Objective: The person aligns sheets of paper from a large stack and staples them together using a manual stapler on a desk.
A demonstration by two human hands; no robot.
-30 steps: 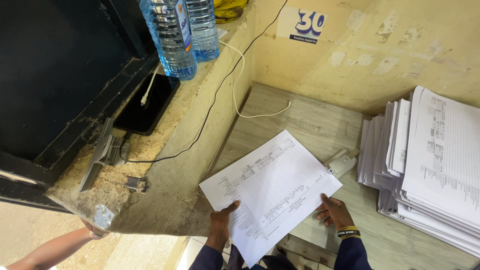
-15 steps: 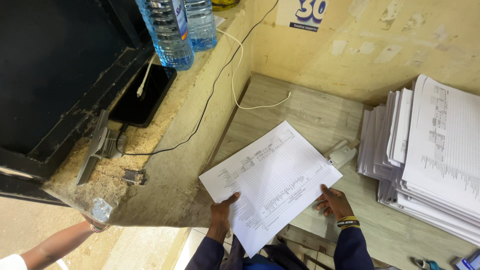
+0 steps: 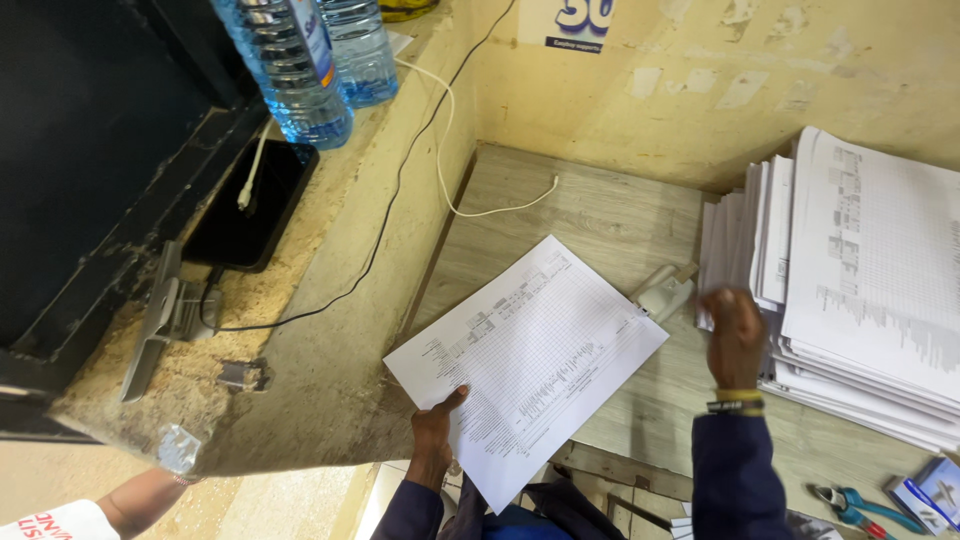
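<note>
Right hand (image 3: 733, 335) left sheet (image 3: 530, 360), over wooden table (image 3: 600, 215).

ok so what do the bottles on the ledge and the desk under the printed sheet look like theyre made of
The bottles look like clear thin plastic with a bluish tint: see-through, ribbed walls, glossy highlights. The desk looks like grey wood or a wood-print laminate: long grain streaks, matt finish; which of the two is hard to tell. The printed sheet held by the left hand is plain white paper, thin, matt.
</note>
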